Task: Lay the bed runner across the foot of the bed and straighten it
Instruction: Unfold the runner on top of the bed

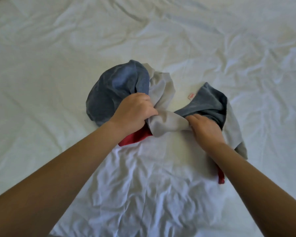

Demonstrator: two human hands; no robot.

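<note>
The bed runner (116,89) lies bunched in the middle of the white bed (58,48). It is blue on one face, grey on the other, with a red edge showing under my wrists. My left hand (135,110) grips the bunched cloth at the left, fingers curled round the grey and blue folds. My right hand (205,127) grips the cloth at the right, where the blue part rises and a grey flap hangs down beside my forearm. A twisted grey span runs between my two hands. A small white tag with red print lies on the sheet beside the right bunch.
The white sheet is wrinkled all over, with deep creases at the back right and in front of me. A dark strip shows at the top left corner, beyond the bed's edge.
</note>
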